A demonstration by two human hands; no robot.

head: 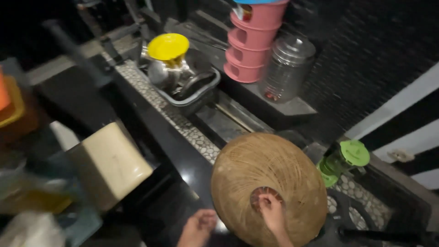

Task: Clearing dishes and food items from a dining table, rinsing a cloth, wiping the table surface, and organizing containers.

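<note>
Your right hand point(270, 211) grips the top knob of the woven bamboo cover point(269, 185), which sits on the dark counter point(183, 160) near the green-lidded jar point(344, 160). Your left hand point(197, 227) rests just beside it, fingers loosely curled, holding nothing.

Both hands are cut off at the wrist by the bottom edge. The woven cover point(269, 183) under the right hand point(270, 210) hides whatever lies beneath it. Left of the left hand point(199, 225), the cream box point(112, 162) and clutter beyond it are blurred past telling. Far above, the pink stack point(254, 41) runs off the top edge.
</note>
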